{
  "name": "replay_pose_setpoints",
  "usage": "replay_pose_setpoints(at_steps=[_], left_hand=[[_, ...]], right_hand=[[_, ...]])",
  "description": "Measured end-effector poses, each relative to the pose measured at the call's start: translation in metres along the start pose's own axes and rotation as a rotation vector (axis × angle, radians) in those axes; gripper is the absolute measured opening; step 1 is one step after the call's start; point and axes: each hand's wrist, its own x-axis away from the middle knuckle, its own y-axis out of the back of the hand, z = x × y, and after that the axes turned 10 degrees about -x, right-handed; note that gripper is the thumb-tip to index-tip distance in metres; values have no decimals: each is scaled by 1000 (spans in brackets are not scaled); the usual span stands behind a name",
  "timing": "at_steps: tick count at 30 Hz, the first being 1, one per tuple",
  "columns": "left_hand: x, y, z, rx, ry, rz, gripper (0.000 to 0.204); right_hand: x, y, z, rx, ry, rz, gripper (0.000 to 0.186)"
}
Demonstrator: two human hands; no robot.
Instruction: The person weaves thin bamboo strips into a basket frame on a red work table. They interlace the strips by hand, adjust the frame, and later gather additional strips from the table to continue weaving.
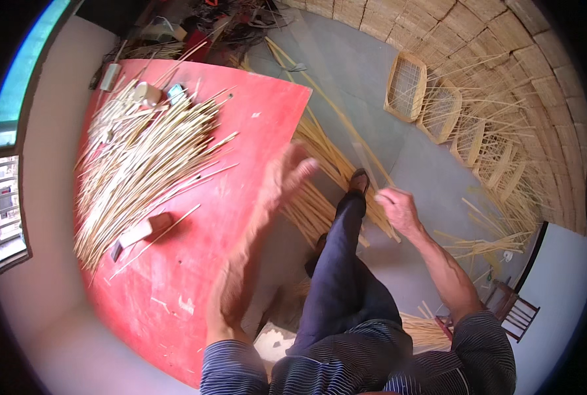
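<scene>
My left hand, blurred by motion, is raised by the right edge of the red board, thumb apart from the fingers, nothing visible in it. My right hand is curled above the floor to the right of my outstretched leg; what it holds, if anything, I cannot make out. A faint, blurred pale strip slants down near it. Long yellow bamboo strips lie on the floor below my hands. On the board rests a bundle of thin sticks, with a pale block-like tool below it.
Woven frames with protruding strips line the right side, before stacked straw-coloured woven panels. A wooden chair stands at lower right, near loose strips. Dark clutter lies beyond the board; a barred window is at left.
</scene>
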Motion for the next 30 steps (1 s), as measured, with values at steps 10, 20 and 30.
replay_pose_setpoints(at_steps=[10, 20, 30], left_hand=[[287, 70, -7, 338, 238, -521, 24], [499, 234, 101, 537, 450, -949, 21], [592, 367, 276, 661, 594, -967, 15]], right_hand=[[51, -181, 167, -143, 306, 693, 21], [129, -221, 136, 208, 158, 682, 18], [173, -317, 222, 353, 184, 938, 16]])
